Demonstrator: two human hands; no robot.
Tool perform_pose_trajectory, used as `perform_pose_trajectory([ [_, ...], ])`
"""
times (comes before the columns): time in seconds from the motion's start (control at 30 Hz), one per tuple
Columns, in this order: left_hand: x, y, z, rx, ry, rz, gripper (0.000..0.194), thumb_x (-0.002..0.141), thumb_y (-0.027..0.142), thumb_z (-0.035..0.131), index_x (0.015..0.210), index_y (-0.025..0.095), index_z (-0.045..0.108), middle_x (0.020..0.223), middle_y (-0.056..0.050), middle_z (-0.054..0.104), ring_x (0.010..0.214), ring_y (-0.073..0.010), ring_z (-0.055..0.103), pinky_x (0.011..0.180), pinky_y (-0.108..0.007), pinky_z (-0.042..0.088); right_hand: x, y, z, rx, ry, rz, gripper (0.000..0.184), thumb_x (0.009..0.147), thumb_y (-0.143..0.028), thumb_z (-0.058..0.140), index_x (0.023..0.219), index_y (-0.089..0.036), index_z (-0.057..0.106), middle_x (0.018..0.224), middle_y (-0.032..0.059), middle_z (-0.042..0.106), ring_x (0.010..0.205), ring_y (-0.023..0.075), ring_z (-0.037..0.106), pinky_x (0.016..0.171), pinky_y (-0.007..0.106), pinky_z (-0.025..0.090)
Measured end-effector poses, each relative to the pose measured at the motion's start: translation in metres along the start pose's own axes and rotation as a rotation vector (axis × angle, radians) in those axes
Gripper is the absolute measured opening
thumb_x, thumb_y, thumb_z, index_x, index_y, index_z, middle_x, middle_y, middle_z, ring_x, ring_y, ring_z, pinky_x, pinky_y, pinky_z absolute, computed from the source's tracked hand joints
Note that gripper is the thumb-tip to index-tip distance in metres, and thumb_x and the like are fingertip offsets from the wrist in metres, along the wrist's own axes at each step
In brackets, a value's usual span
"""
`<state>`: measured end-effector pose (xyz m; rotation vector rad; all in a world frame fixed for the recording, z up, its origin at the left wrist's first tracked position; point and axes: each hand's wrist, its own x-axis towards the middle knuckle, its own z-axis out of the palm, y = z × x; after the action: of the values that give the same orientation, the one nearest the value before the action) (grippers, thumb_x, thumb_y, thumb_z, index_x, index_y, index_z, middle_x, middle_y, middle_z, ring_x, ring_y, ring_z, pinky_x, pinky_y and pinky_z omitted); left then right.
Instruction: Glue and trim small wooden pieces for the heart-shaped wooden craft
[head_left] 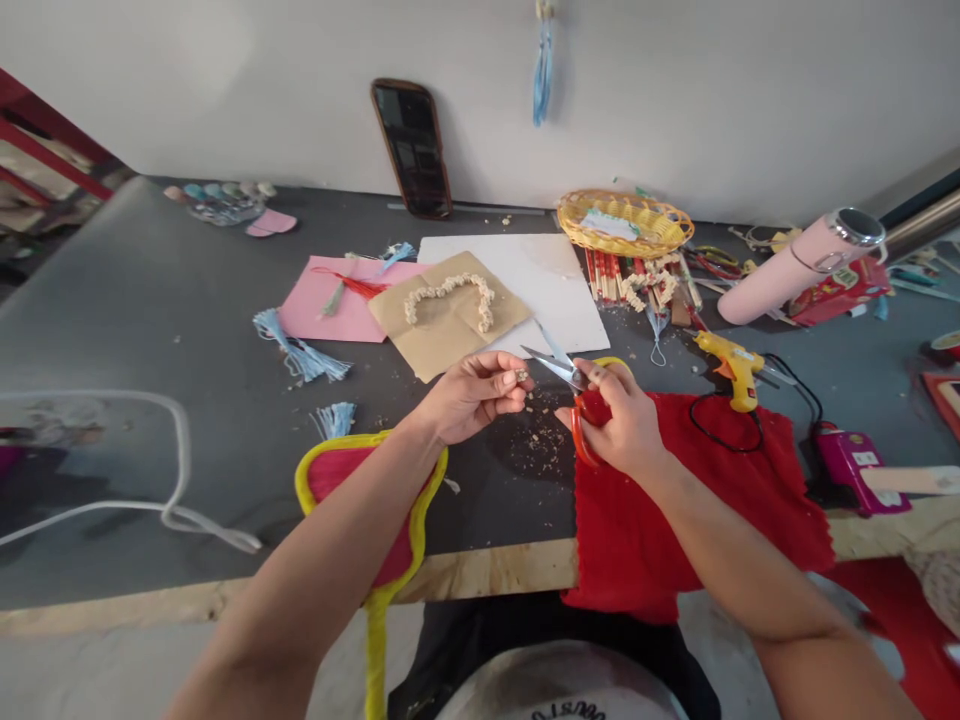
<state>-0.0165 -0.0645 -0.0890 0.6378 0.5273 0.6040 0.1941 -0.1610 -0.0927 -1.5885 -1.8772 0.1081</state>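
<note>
Between the thumb and fingers of my left hand (484, 395) is a small beige piece (521, 376), too small to name. My right hand (622, 415) grips scissors (585, 425) with red handles, blades parted and pointing left toward that piece. Just beyond my hands, a curved beige garland of small bits (450, 290) rests on brown paper (420, 340). Beige crumbs (544, 450) are scattered on the dark table below the hands. Under my left forearm lies a pink fan-shaped piece (397, 545) edged in yellow. Red cloth (720, 480) is spread under my right arm.
Blue tassels (300, 350) and pink paper (300, 305) lie left of the brown paper. A phone (412, 150) leans on the wall. A wicker basket (626, 220), pink flask (799, 270), yellow glue gun (731, 365) with cord, and purple box (855, 465) stand at right.
</note>
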Motion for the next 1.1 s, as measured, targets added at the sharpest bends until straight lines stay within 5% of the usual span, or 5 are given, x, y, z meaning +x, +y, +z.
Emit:
perform_pose_trajectory([
  [0.17,0.0010,-0.0016,-0.0027,-0.010,0.003,0.025,0.022,0.069,0.014,0.082,0.086,0.011,0.068,0.071,-0.004,0.073,0.057,-0.0115,0.070,0.061,-0.019,0.061,0.0002,-0.0018,0.0004,-0.041,-0.056,-0.044,0.057,0.083,-0.048,0.066,0.132,-0.023,0.053,0.102,0.0090,0.062,0.096,0.0246,0.063,0.077,0.037,0.058],
  [0.43,0.0014,-0.0017,0.0004,0.019,0.004,0.031,0.034,0.055,0.019,0.091,0.078,0.011,0.066,0.059,-0.002,0.069,0.050,-0.0109,0.067,0.055,-0.016,0.059,-0.0011,-0.0049,0.0039,-0.071,-0.095,-0.095,0.058,0.083,-0.050,0.066,0.132,-0.022,0.053,0.101,0.0087,0.062,0.097,0.0248,0.062,0.080,0.038,0.059],
  [1.1,0.0005,-0.0021,-0.0013,0.030,-0.018,0.019,0.022,0.066,0.014,0.083,0.083,0.010,0.069,0.065,-0.004,0.072,0.053,-0.0112,0.068,0.057,-0.017,0.060,-0.0006,-0.0044,0.0026,-0.054,-0.112,-0.067,0.057,0.083,-0.048,0.066,0.133,-0.023,0.053,0.103,0.0089,0.063,0.097,0.0244,0.063,0.079,0.038,0.059],
])
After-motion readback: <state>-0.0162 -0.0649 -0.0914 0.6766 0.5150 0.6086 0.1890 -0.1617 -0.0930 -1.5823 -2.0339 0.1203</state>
